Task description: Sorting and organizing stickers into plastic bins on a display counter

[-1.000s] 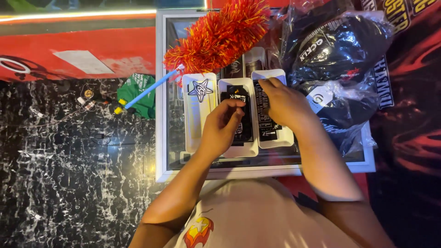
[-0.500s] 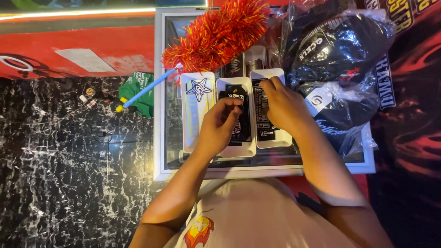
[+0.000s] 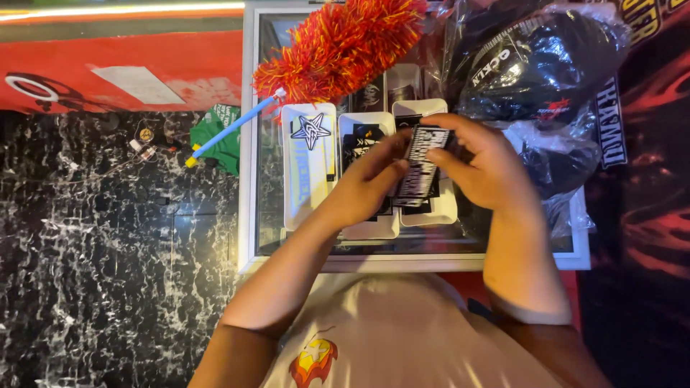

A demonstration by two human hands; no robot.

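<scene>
You hold a stack of black stickers [image 3: 419, 167] with white print, long and narrow, tilted slightly, pinched between both hands just above the right-hand white tray [image 3: 442, 208] on the glass.

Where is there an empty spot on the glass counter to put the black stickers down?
Bare glass shows left of the star tray and along the front edge below the white trays. The back is crowded by the orange duster, the right by black plastic bags.
</scene>
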